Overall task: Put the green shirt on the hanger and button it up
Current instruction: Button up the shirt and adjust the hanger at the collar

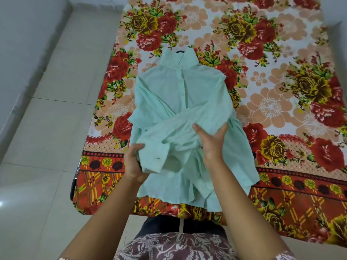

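Shirt (178, 102) on bed (281, 109).
Left hand (134, 162) grips the cuff (155, 162); right hand (212, 141) clenches sleeve fabric.

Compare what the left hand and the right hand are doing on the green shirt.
The left hand pinches the sleeve cuff at its edge; the right hand grips bunched sleeve cloth farther up. The left hand sits nearer the person, the right hand farther onto the green shirt. Both hold the same folded-over sleeve.

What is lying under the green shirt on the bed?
Around the green shirt only the floral bedsheet shows, so the shirt rests on it. Whether a hanger lies beneath cannot be seen: the cloth covers that area. Left hand and right hand grip a sleeve.
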